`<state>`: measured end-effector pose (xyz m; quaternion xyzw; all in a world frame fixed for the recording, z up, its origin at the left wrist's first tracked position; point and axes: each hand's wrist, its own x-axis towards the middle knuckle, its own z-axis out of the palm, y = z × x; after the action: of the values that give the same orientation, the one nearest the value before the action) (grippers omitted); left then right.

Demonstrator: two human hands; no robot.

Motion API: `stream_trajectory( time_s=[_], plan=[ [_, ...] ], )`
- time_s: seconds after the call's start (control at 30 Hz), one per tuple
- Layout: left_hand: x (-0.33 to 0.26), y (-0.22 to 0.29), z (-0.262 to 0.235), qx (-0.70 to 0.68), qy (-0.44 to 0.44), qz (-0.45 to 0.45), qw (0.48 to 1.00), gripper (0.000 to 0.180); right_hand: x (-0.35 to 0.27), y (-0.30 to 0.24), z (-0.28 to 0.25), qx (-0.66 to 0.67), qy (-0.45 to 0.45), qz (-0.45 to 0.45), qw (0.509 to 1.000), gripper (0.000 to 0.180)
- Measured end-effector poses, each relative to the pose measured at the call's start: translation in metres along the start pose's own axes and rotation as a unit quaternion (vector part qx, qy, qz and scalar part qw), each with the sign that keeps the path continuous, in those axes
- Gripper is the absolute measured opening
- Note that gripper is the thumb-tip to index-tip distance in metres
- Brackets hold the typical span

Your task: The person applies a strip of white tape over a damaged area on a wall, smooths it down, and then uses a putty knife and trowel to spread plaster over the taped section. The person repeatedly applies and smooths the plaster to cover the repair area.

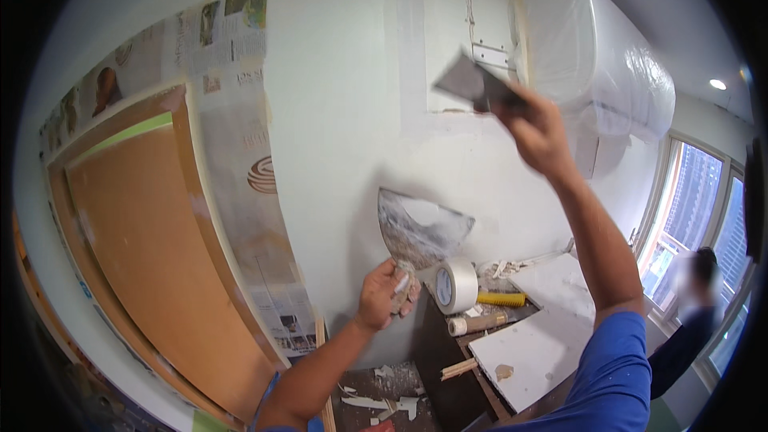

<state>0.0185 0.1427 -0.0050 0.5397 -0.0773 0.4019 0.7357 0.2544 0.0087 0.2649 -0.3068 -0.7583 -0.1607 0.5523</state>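
Observation:
My left hand [384,296] is closed round the crusted handle of a wide putty knife [412,232], held blade up at about waist height before the wall. A smear of white filler [422,210] lies on that blade. Higher and to the right, my raised right hand [534,130] grips a second putty knife [464,82] with a flat grey blade, slightly blurred. This blade is in front of a recessed wall patch [450,40] and a slotted metal bracket [491,54]; whether it touches the wall I cannot tell.
A plastic-wrapped wall unit [608,56] juts out beside my right hand. Below, a tape roll [457,288], a yellow tube [502,299] and white boards [536,352] lie on a dark cabinet. Newspaper [236,112] borders a brown door [160,248]. Another person [692,336] stands by the window.

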Motion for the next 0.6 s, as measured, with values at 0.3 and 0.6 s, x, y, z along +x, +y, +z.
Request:
stream_trajectory(
  time_s=[0.3,0.6],
  plan=[
    [-0.003,0.014,0.012,-0.052,-0.1,-0.055,0.992,0.031,-0.133,-0.02,0.045,-0.039,-0.11,0.028,0.993,0.065],
    [-0.003,-0.001,-0.006,0.347,0.052,0.227,0.908,0.016,-0.129,-0.024,0.016,0.029,-0.01,0.342,0.939,0.038]
  ],
)
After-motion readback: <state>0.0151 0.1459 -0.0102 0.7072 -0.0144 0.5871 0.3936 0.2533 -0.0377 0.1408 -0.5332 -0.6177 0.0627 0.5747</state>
